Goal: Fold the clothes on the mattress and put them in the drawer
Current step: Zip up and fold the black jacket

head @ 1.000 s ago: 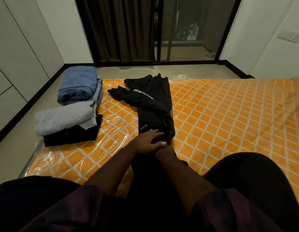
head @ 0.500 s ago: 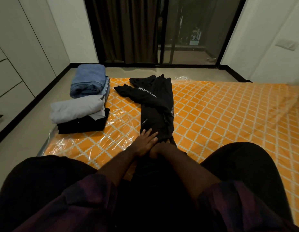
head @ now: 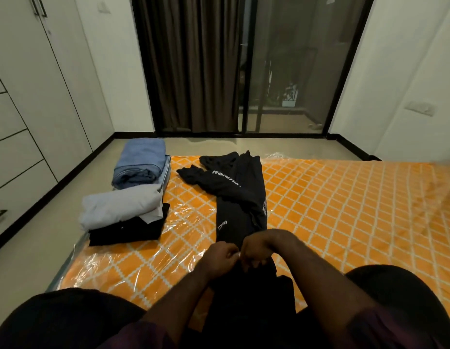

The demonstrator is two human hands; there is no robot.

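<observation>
On the orange mattress, which is wrapped in clear plastic, a long black garment with white lettering lies stretched away from the person, its far end bunched near the mattress's far edge and its near end running between the person's knees. Both hands meet at that near part, side by side and almost touching: the left hand and the right hand each have their fingers curled down, gripping the black fabric. At the mattress's left edge lie 3 folded pieces: blue jeans farthest away, a pale grey garment overlapping them, and a black folded garment under the grey one. Along the left wall stands a white cabinet with drawers, all closed. Beyond the mattress hang a dark curtain and a sliding glass door.
</observation>
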